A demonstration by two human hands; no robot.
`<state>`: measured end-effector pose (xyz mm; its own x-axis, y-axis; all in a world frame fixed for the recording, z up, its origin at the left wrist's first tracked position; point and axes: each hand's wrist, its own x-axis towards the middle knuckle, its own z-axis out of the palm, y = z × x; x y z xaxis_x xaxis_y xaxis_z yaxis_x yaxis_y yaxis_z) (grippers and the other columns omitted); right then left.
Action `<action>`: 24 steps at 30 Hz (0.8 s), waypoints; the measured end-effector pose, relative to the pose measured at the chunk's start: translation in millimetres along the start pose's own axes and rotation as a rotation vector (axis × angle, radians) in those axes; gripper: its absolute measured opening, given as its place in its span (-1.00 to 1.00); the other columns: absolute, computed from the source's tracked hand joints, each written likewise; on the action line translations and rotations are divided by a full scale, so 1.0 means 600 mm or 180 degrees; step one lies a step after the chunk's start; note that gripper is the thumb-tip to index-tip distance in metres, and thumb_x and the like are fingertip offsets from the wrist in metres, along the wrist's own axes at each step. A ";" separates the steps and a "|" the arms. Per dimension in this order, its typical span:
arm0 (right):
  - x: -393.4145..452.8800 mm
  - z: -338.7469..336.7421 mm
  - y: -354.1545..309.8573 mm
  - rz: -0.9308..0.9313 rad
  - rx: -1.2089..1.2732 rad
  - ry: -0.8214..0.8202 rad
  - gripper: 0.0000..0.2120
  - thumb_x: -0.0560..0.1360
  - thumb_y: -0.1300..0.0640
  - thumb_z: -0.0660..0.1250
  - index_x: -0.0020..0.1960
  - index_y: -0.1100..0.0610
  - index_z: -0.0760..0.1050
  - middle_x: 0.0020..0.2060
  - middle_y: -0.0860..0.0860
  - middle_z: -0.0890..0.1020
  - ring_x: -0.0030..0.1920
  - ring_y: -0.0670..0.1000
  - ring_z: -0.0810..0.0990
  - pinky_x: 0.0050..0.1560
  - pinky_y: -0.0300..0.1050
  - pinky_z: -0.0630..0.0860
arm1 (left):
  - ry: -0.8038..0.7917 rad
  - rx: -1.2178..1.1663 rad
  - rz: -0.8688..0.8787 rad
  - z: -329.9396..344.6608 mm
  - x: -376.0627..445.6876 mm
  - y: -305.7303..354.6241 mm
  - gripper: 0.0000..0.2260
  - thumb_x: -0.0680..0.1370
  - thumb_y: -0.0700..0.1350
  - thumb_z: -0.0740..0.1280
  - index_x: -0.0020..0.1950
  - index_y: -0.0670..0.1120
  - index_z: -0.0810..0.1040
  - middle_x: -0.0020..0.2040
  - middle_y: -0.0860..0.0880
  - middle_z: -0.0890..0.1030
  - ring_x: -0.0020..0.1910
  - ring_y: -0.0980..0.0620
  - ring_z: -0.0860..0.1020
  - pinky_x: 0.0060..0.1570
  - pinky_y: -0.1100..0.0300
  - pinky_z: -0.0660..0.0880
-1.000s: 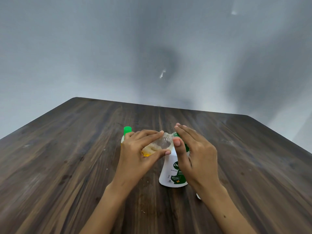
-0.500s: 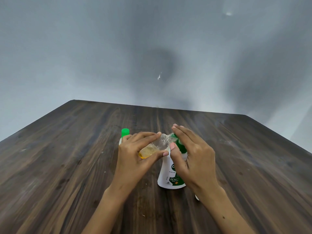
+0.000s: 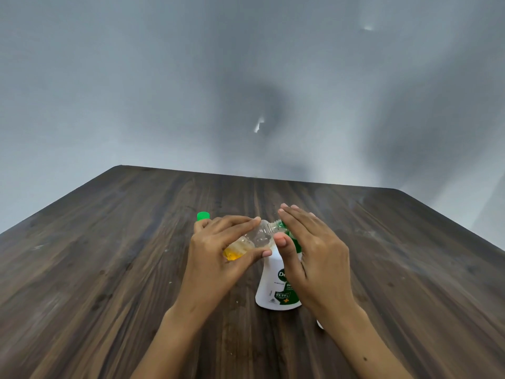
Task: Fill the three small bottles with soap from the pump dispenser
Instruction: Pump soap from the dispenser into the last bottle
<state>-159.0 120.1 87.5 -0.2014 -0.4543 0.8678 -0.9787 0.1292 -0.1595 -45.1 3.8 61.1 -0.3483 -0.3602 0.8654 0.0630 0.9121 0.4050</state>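
Since the frame half a second back, little has shifted: both hands and the tilted bottle [image 3: 258,237] keep almost the same pose at lower centre of the frame, above the pump dispenser [image 3: 274,289].

The left hand [image 3: 218,258] grips the bottle, fingers curled over its top and thumb beneath. It is clear, ribbed plastic lying nearly sideways, neck toward the right, with amber soap pooled at its lower left end. The right hand [image 3: 314,255] lies flat on the green pump head [image 3: 284,228], fingers straight and together, thumb beside the bottle's shoulder. The bottle's mouth sits right at the spout.

The dispenser is white, smooth and bell-shaped, with a green printed label, standing upright on the table [image 3: 109,269]. A green cap [image 3: 203,216] shows just behind the left hand; the body under it is hidden. A small white object [image 3: 319,324] peeks out beside the right wrist, too hidden to tell what it is.

The table is dark, streaky wood grain with rounded far corners; broad bare wood spreads left, right and behind the hands toward its edges. Grey wall [image 3: 136,77] fills the upper frame.
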 end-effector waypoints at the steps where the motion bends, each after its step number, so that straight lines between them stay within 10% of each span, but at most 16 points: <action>1: -0.004 0.002 0.002 0.0036 0.0036 -0.0019 -0.28 0.59 -0.29 -0.12 0.17 0.21 0.60 0.14 0.07 0.62 0.19 0.03 0.56 0.20 -0.02 0.46 | -0.0010 -0.0040 -0.0041 0.003 -0.004 0.001 -0.58 0.39 0.21 0.40 0.13 -0.02 0.66 0.05 0.14 0.65 0.04 0.25 0.56 0.07 0.19 0.37; 24: -0.006 0.004 -0.002 0.0170 0.0131 -0.0020 -0.27 0.57 -0.33 -0.10 0.15 0.19 0.61 0.11 0.06 0.63 0.15 0.02 0.59 0.14 -0.07 0.49 | -0.0008 -0.0106 -0.0117 0.005 -0.009 0.004 -0.57 0.41 0.22 0.38 0.14 -0.02 0.66 0.04 0.12 0.66 0.02 0.22 0.57 0.01 0.09 0.39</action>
<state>-157.4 119.2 83.4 -0.2535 -0.4531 0.8546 -0.9673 0.1172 -0.2248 -46.0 8.4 56.3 -0.3532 -0.3927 0.8491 0.0812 0.8913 0.4460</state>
